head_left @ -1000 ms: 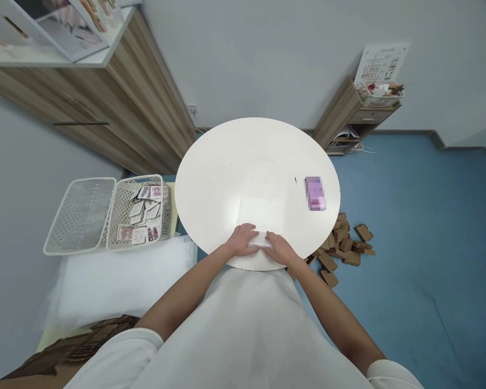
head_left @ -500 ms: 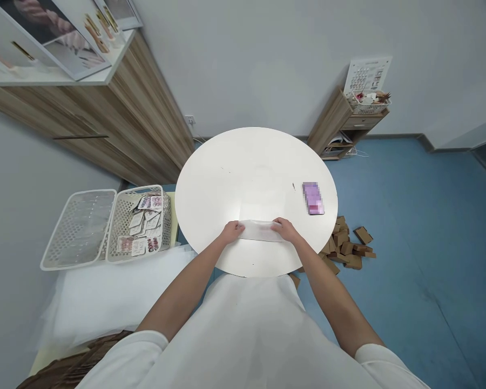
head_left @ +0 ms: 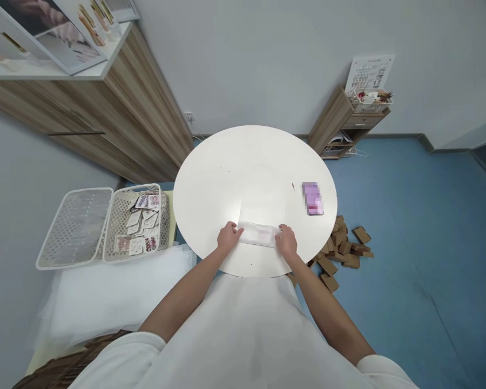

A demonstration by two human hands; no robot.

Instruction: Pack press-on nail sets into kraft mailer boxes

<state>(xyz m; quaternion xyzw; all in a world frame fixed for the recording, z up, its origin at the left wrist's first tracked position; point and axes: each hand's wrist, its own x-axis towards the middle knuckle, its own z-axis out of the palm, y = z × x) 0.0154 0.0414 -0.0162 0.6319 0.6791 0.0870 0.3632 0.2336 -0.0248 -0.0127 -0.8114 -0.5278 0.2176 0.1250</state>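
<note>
On the white round table [head_left: 210, 178] lies a folded white wrapping sheet [head_left: 257, 234], a flat strip with a faint pinkish patch showing through it. What is inside cannot be made out. At the strip's left end is my left hand [head_left: 229, 236], its fingers curled and closed on the edge. My right hand [head_left: 287, 241] closes on the opposite end, fingertips bent at the edge. Part of the sheet spreads flat on the table beyond the strip. A purple, pixelated phone-shaped object [head_left: 312, 198] rests on the table to the right.
To the left stands a white perforated basket [head_left: 164, 227] holding printed cards [head_left: 142, 221], beside a translucent lidded one [head_left: 75, 229]. A stack of white sheets [head_left: 117, 297] lies nearer me. Small brown boxes [head_left: 346, 248] cover some floor at right. A wooden cabinet [head_left: 146, 119] stands behind left.
The strip has come down flatter onto the table and slightly nearer me. My hands have turned at its ends, the right one with its back more upward.
</note>
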